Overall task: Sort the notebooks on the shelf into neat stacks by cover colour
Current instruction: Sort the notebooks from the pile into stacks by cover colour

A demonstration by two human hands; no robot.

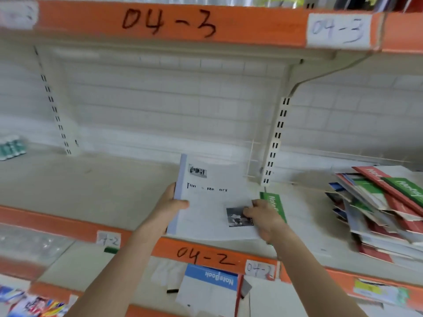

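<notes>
Both hands are on the white notebook (210,197) – it's held tilted over the front edge of the shelf (68,179), just above the orange strip marked 04-2 (203,257). The left grip (170,209) is wrapped round the pale blue spine side, thumb flat on the cover. The right grip (265,216) pinches the near right corner, thumb down on the dark cover photo. Just behind that hand a green notebook (273,200) lies flat on the shelf, partly hidden. Over at the shelf's right end sits a messy pile of notebooks (377,207) – red, green and blue covers, fanned and slumped. At the far left end, small green-capped bottles (11,147). On the shelf below, a blue notebook (212,277) lies near its front edge
</notes>
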